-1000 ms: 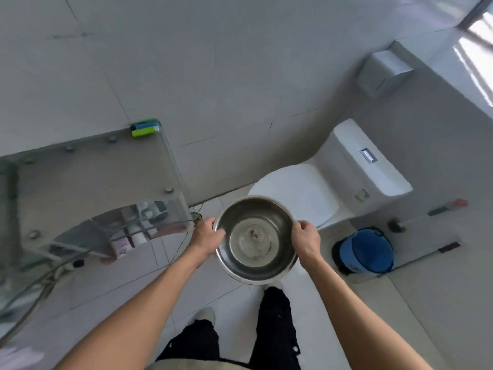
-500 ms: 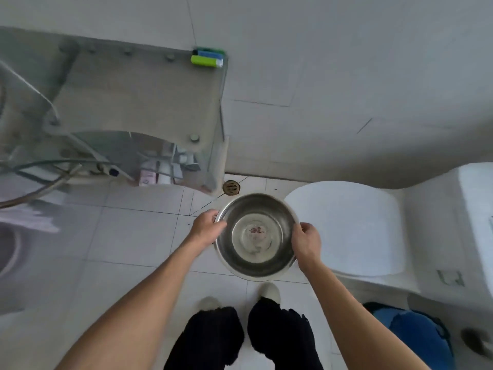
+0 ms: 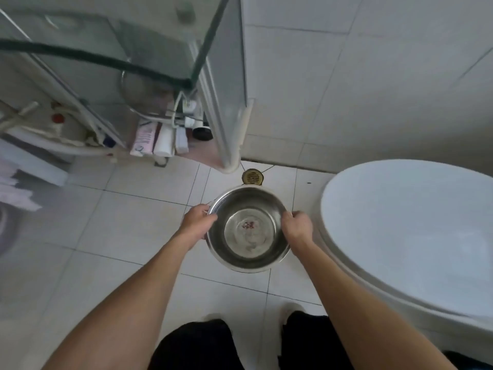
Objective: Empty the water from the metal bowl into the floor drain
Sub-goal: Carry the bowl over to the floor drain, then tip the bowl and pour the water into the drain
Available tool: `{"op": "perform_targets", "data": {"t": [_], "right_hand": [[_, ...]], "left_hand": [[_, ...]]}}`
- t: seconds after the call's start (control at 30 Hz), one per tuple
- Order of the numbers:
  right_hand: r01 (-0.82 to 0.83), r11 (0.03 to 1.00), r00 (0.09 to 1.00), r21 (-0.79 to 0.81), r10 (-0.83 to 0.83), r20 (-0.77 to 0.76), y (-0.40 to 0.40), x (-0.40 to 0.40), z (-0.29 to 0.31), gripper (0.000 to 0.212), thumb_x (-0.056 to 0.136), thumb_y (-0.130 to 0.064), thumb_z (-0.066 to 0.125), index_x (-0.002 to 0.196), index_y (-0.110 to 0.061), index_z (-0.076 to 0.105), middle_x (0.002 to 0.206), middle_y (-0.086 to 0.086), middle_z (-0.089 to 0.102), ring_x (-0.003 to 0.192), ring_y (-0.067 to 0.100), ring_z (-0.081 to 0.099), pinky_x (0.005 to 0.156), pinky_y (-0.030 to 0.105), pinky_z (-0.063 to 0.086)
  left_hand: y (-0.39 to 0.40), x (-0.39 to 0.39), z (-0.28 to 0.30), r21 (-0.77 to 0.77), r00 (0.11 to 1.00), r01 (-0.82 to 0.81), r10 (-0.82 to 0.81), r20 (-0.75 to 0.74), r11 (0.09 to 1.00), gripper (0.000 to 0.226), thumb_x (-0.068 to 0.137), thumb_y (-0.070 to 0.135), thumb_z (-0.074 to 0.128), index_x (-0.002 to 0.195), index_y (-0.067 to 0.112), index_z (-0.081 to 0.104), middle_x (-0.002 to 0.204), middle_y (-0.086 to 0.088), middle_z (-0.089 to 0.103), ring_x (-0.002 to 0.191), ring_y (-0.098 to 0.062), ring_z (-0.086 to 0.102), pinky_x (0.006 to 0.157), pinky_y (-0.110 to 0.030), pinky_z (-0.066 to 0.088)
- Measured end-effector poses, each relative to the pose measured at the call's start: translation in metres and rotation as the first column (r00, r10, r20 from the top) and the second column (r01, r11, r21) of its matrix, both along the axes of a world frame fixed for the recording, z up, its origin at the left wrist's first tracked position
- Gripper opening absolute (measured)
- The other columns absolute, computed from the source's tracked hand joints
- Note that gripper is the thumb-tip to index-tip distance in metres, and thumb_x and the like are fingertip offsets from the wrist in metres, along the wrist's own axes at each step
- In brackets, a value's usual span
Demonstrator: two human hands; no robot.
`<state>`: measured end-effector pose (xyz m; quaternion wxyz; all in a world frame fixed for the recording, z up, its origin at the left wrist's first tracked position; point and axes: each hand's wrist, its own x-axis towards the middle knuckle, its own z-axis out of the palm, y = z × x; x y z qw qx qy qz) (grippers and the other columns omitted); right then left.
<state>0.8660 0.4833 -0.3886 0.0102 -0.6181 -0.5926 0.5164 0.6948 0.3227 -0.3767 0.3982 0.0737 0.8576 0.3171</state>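
Note:
I hold a round metal bowl (image 3: 248, 228) level above the white tiled floor, with shallow water and a few reddish specks at its bottom. My left hand (image 3: 197, 219) grips its left rim and my right hand (image 3: 297, 226) grips its right rim. The round brass floor drain (image 3: 252, 177) lies in the floor just beyond the bowl's far rim, near the wall and the foot of the glass partition.
A closed white toilet lid (image 3: 410, 231) fills the right side. A glass shower partition (image 3: 224, 84) stands at the back left, with bottles and tubes (image 3: 160, 137) on the floor behind it. Tiled wall (image 3: 346, 76) at the back. My legs and shoes are below.
The view has tilted down and nearer to the floor. The bowl, still held in both hands, now sits lower and close to the drain, which has come fully into sight.

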Motion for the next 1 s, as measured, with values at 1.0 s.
{"op": "perform_targets", "data": {"t": [1.0], "right_hand": [[-0.238,0.971,0.970,0.003,0.238,0.060,0.091,-0.098,-0.319,0.023,0.099,-0.016,0.050,0.108,0.002,0.061,0.104,0.020,0.069,0.086,0.031,0.070,0.078,0.041,0.062]], "left_hand": [[0.068,-0.103,-0.343,0.047,0.986,-0.059,0.066,-0.154,0.997,0.011,0.084,0.015,0.058,0.077,0.023,0.061,0.089,-0.009,0.071,0.075,-0.030,0.072,0.065,-0.041,0.065]]}}
